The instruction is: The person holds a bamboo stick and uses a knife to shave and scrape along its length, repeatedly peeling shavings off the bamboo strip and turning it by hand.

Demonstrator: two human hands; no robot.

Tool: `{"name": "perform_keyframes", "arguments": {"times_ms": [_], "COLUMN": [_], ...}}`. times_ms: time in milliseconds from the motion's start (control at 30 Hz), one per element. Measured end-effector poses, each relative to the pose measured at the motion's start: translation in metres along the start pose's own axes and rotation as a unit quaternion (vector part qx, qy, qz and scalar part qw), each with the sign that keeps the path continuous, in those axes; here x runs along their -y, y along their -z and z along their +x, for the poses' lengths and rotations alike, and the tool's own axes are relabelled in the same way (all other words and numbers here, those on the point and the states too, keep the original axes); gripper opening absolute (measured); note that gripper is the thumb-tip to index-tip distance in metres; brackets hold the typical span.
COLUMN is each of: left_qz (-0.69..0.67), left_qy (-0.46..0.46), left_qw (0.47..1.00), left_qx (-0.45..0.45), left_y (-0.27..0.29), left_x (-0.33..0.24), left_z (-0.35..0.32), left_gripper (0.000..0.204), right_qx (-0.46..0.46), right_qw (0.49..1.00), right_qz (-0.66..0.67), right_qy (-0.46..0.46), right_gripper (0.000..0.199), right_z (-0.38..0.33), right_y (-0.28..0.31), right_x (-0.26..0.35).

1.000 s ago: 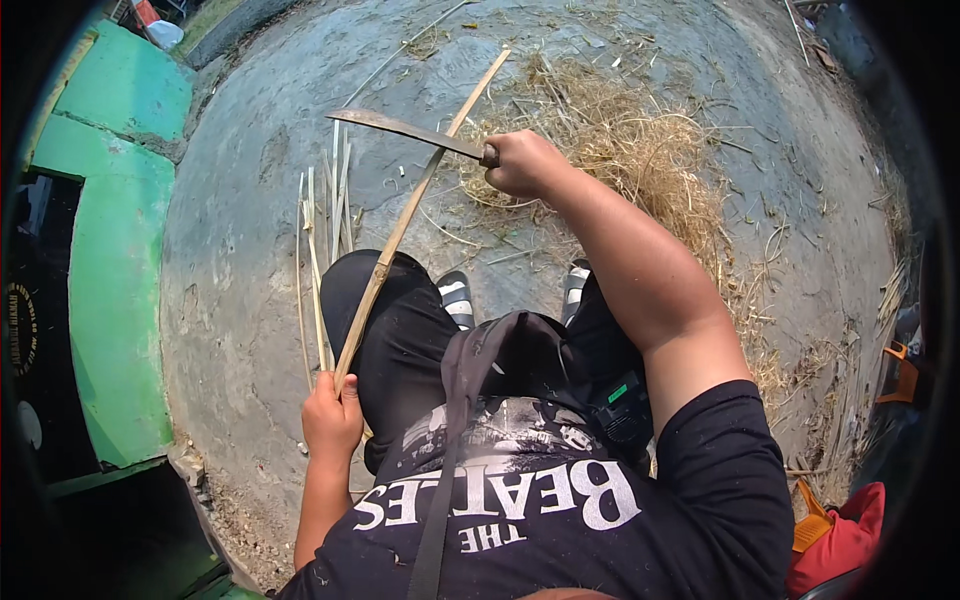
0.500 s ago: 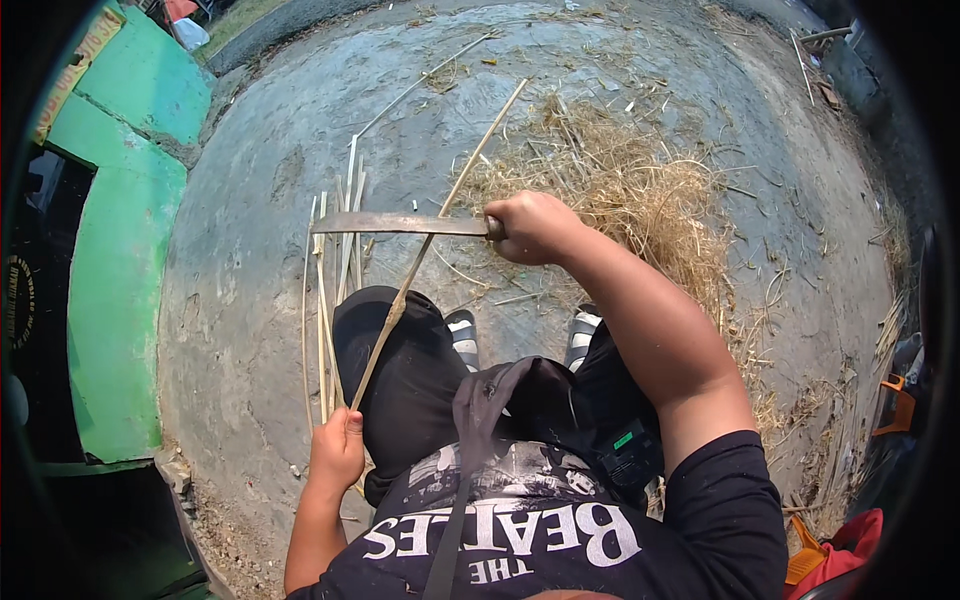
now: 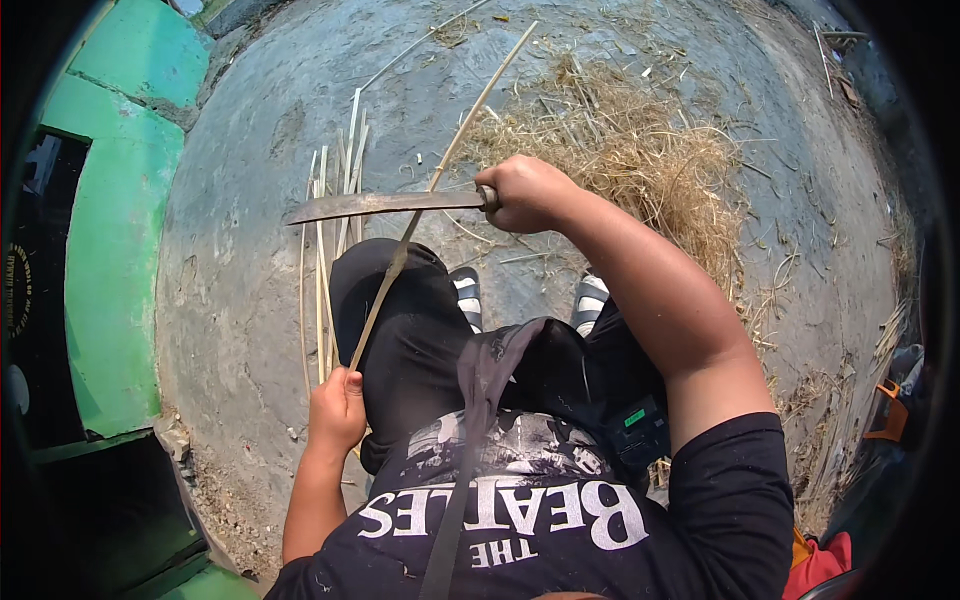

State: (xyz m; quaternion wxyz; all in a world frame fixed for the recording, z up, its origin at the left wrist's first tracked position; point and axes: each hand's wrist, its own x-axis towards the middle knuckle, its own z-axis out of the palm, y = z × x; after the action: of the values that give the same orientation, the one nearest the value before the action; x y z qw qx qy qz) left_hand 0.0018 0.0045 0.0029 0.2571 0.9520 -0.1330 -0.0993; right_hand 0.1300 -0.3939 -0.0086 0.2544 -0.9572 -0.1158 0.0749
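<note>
My left hand point(image 3: 338, 408) is closed on the lower end of a long bamboo strip point(image 3: 440, 165), which slants up and away over my left knee. My right hand point(image 3: 525, 195) grips the short handle of a machete point(image 3: 385, 204). Its long, slightly curved blade lies crosswise over the strip and points left. Blade and strip appear to touch where they cross, just beyond the knee. Beside my left leg lie several more thin bamboo strips point(image 3: 320, 270) on the ground.
A heap of pale shavings point(image 3: 640, 145) covers the concrete ground ahead right. A green wall point(image 3: 110, 260) with dark openings stands at the left. My sandalled feet point(image 3: 590, 302) are between my knees. An orange object point(image 3: 884, 410) and red cloth point(image 3: 820, 568) are at the right.
The view has tilted, so the scene sits higher in it. The machete has slid slightly along the strip toward my left hand, its tip reaching further left. Both grips stay the same.
</note>
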Motion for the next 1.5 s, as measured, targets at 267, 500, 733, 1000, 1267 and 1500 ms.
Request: {"name": "perform_keyframes", "arguments": {"times_ms": [267, 500, 733, 1000, 1267, 1500], "left_qz": [-0.004, 0.000, -0.008, 0.025, 0.045, 0.006], "left_qy": [0.015, 0.016, 0.012, 0.021, 0.019, 0.024], "left_qw": [1.000, 1.000, 1.000, 0.999, 0.998, 0.999], "left_qx": [0.022, 0.003, -0.007, 0.007, 0.025, 0.037], "left_y": [0.006, 0.001, 0.001, 0.014, 0.020, 0.024], "left_x": [-0.005, -0.010, -0.013, -0.007, -0.008, -0.001], "left_z": [-0.009, -0.003, -0.001, -0.028, -0.020, -0.013], "left_gripper": [0.054, 0.052, 0.050, 0.051, 0.049, 0.049], "right_qx": [-0.038, -0.045, -0.054, -0.061, 0.022, -0.078], "right_qw": [0.998, 0.999, 0.993, 0.983, 0.997, 0.982], "right_qz": [-0.050, -0.007, 0.018, 0.039, -0.071, 0.048], "right_qy": [0.019, -0.030, -0.103, -0.171, -0.017, -0.166], "right_gripper": [0.020, 0.022, 0.021, 0.024, 0.020, 0.021], "right_z": [-0.017, -0.014, -0.005, -0.002, -0.021, 0.000], "right_y": [-0.007, -0.001, 0.010, 0.011, 0.016, 0.001], "right_x": [0.023, 0.014, -0.011, -0.025, 0.014, -0.045]}}
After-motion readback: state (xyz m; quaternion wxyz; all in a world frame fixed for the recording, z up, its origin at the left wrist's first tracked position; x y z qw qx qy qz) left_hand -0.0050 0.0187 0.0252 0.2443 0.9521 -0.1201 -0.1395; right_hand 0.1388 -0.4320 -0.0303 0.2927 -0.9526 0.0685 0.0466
